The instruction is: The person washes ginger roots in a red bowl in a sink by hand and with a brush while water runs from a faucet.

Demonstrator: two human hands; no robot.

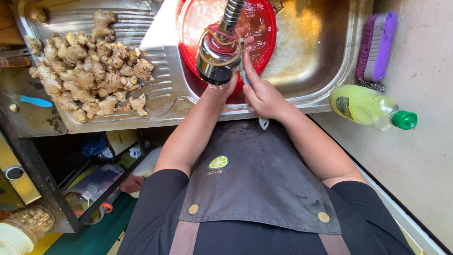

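I stand at a steel sink [325, 56] that holds a red plastic basin [264, 28] of water. The chrome tap head [218, 56], wound with rubber bands, hangs over the basin and hides most of my left hand [230, 84]. My right hand [262, 92] is closed on a grey-handled tool [263, 123], whose handle end sticks out below the wrist toward my apron. Both hands meet over the basin's near rim. What the left hand holds is hidden behind the tap.
A big pile of ginger roots [87, 75] lies on the steel draining board at left. A purple scrubbing brush [377, 45] and a lying yellow-green bottle [370, 106] with green cap sit on the counter at right. A blue-handled tool [35, 101] lies far left.
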